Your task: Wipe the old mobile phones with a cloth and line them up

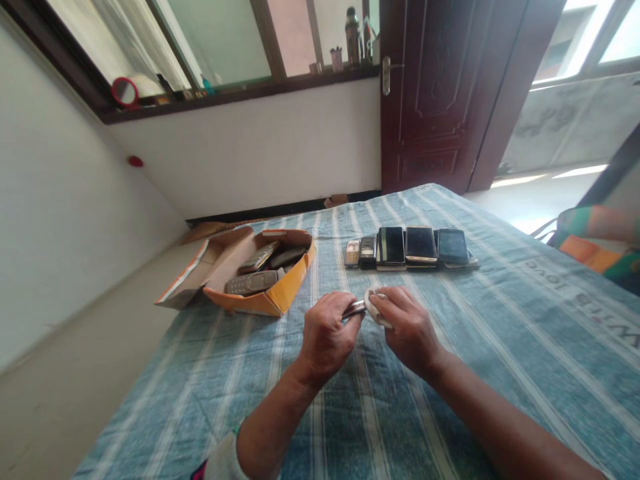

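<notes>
My left hand (327, 333) is closed around a mobile phone (355, 309), and only its narrow silver and dark end shows past the fingers. Pinched in my right hand (411, 331) is a white cloth (373, 308), pressed to the phone's exposed end. Both hands are just above the striped bedsheet. Beyond them stand rows of phones: a small keypad phone (352, 253), a dark keypad phone (369, 251), and stacked touchscreen phones (421, 244). To the left, an open orange cardboard box (273, 303) holds several old phones, among them a grey keypad phone (251, 283).
A blue-grey sheet with white stripes (240, 400) covers the bed. The box's flap (183, 280) hangs open toward the left. Behind are a white wall (265, 153), a window sill with a flask (353, 40), and a dark red door (440, 100). Colourful fabric (595, 247) lies at right.
</notes>
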The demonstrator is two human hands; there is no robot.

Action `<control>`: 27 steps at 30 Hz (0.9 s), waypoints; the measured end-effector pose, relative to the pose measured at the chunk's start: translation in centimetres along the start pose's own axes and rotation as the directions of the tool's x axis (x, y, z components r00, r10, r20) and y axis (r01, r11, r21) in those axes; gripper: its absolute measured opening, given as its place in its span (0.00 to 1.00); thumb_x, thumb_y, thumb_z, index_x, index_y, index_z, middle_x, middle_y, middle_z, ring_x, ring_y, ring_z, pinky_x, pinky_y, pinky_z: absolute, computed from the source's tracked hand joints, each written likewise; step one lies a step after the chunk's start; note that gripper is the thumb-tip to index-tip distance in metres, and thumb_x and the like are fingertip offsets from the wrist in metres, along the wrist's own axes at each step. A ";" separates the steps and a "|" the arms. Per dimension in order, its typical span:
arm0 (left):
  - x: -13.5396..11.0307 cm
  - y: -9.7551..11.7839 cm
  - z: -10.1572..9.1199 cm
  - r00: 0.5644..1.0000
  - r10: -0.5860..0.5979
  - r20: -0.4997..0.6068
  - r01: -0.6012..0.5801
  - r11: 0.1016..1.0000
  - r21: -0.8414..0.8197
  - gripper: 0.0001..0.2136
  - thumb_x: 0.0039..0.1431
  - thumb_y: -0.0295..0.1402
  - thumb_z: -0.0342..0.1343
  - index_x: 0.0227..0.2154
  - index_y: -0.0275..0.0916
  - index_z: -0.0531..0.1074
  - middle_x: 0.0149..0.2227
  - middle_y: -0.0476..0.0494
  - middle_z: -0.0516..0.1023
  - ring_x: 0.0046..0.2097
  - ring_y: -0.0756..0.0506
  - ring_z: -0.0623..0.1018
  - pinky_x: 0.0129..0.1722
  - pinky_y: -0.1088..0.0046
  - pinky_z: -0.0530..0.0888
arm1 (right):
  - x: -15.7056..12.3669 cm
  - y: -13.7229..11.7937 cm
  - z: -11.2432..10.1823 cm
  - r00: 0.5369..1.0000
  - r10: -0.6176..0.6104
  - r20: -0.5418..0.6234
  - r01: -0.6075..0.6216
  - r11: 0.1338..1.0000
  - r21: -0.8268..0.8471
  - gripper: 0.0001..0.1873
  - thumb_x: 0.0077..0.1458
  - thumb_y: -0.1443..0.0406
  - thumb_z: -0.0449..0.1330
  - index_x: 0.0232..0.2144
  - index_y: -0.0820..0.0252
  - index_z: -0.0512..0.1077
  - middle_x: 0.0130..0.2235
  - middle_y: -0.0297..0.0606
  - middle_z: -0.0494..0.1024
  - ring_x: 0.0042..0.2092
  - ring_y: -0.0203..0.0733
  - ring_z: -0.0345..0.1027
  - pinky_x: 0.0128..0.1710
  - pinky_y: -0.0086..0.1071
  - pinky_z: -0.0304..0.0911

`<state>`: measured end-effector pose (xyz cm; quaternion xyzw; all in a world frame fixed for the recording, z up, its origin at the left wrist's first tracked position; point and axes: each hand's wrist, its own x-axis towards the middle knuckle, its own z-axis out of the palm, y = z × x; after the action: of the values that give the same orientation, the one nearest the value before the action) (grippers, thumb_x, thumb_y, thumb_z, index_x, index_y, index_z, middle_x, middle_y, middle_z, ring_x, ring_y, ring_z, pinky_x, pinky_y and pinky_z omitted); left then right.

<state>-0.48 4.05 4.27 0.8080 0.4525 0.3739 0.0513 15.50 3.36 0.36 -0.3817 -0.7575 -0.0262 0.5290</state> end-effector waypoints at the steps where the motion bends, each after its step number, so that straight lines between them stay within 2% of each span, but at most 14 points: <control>1: 0.0 0.1 0.0 1.000 0.002 -0.014 -0.002 1.000 -0.013 0.02 0.54 0.27 0.56 0.29 0.37 0.73 0.28 0.47 0.75 0.32 0.48 0.74 0.34 0.73 0.69 | 0.0 0.3 0.0 1.000 0.030 -0.006 -0.030 1.000 0.007 0.14 0.59 0.75 0.50 0.40 0.65 0.75 0.37 0.46 0.75 0.40 0.45 0.66 0.39 0.38 0.66; 4: 0.2 0.4 0.0 0.996 -0.040 -0.074 0.032 0.994 -0.108 0.03 0.54 0.30 0.58 0.31 0.37 0.73 0.29 0.48 0.76 0.31 0.49 0.75 0.34 0.74 0.70 | -0.1 1.2 0.0 0.984 0.174 -0.027 -0.171 0.981 0.091 0.12 0.58 0.73 0.53 0.38 0.62 0.76 0.36 0.42 0.75 0.39 0.42 0.68 0.38 0.34 0.65; 6: 0.2 0.6 0.1 0.988 -0.113 -0.106 0.090 0.975 -0.201 0.04 0.54 0.32 0.59 0.32 0.37 0.74 0.29 0.49 0.76 0.31 0.49 0.75 0.35 0.75 0.71 | 0.0 1.6 0.0 0.950 0.310 -0.033 -0.299 0.938 0.175 0.10 0.57 0.71 0.55 0.35 0.59 0.77 0.33 0.38 0.74 0.35 0.39 0.68 0.34 0.31 0.64; 8: 0.1 0.6 0.4 0.976 -0.191 -0.103 0.151 0.940 -0.307 0.05 0.53 0.32 0.60 0.32 0.38 0.74 0.31 0.49 0.77 0.33 0.49 0.76 0.36 0.75 0.72 | 0.2 1.8 -0.1 0.904 0.425 -0.046 -0.402 0.883 0.241 0.08 0.56 0.70 0.58 0.33 0.58 0.77 0.30 0.35 0.74 0.32 0.36 0.68 0.31 0.28 0.62; 10: -0.1 0.5 0.8 0.967 -0.245 -0.071 0.194 0.888 -0.418 0.06 0.52 0.32 0.60 0.33 0.37 0.73 0.32 0.48 0.78 0.35 0.48 0.77 0.39 0.73 0.73 | 0.4 1.6 -0.3 0.880 0.469 -0.079 -0.432 0.858 0.277 0.07 0.55 0.70 0.59 0.32 0.58 0.77 0.30 0.34 0.74 0.32 0.36 0.68 0.31 0.28 0.62; 13: -0.3 0.3 1.4 0.963 -0.268 -0.024 0.215 0.820 -0.530 0.08 0.51 0.32 0.60 0.35 0.36 0.72 0.34 0.46 0.78 0.37 0.47 0.78 0.41 0.72 0.74 | 0.8 0.7 -0.5 0.918 0.381 -0.107 -0.337 0.894 0.296 0.09 0.56 0.72 0.58 0.35 0.58 0.77 0.34 0.36 0.75 0.35 0.37 0.69 0.35 0.29 0.64; 15: -0.3 0.3 1.2 0.968 -0.251 -0.004 0.213 0.830 -0.515 0.08 0.51 0.32 0.60 0.35 0.36 0.72 0.34 0.46 0.77 0.37 0.47 0.78 0.42 0.72 0.74 | 0.9 0.1 -0.6 0.955 0.277 -0.109 -0.239 0.932 0.274 0.10 0.57 0.72 0.56 0.38 0.59 0.76 0.36 0.39 0.75 0.38 0.38 0.69 0.38 0.31 0.65; 18: 0.3 0.2 0.1 0.977 -0.201 0.074 0.214 0.907 -0.362 0.05 0.52 0.30 0.58 0.33 0.36 0.73 0.31 0.48 0.76 0.35 0.49 0.75 0.39 0.74 0.71 | 0.6 -0.3 -0.3 0.982 0.160 -0.099 -0.137 0.969 0.205 0.13 0.58 0.73 0.54 0.41 0.60 0.75 0.39 0.42 0.75 0.40 0.40 0.69 0.39 0.33 0.66; 20: 0.8 0.1 -1.0 0.969 -0.173 0.175 0.213 0.946 -0.246 0.03 0.52 0.29 0.56 0.30 0.36 0.73 0.28 0.50 0.74 0.31 0.50 0.73 0.34 0.76 0.69 | 0.2 -0.5 0.0 0.991 0.112 -0.076 -0.098 0.981 0.168 0.14 0.59 0.74 0.52 0.42 0.60 0.74 0.39 0.43 0.75 0.41 0.41 0.68 0.39 0.34 0.67; 22: 1.3 0.1 -2.2 0.961 -0.166 0.221 0.203 0.966 -0.159 0.02 0.52 0.28 0.55 0.27 0.37 0.72 0.25 0.52 0.72 0.29 0.51 0.71 0.31 0.77 0.66 | 0.0 -0.6 0.3 0.998 0.050 -0.040 -0.044 0.990 0.130 0.14 0.59 0.74 0.51 0.43 0.62 0.73 0.39 0.44 0.75 0.41 0.42 0.68 0.39 0.35 0.68; 27: 2.1 0.1 -4.7 0.895 -0.200 0.399 0.178 0.980 0.091 0.06 0.50 0.27 0.53 0.20 0.37 0.67 0.21 0.52 0.67 0.26 0.51 0.67 0.27 0.76 0.61 | -0.3 -1.2 0.5 0.989 -0.138 0.061 0.140 0.989 -0.037 0.13 0.62 0.73 0.49 0.43 0.67 0.72 0.39 0.49 0.74 0.43 0.46 0.66 0.40 0.40 0.70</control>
<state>-2.85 4.41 8.85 0.8212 0.5178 0.1794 0.1591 14.38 2.55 0.32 -0.3394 -0.7967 -0.0673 0.4955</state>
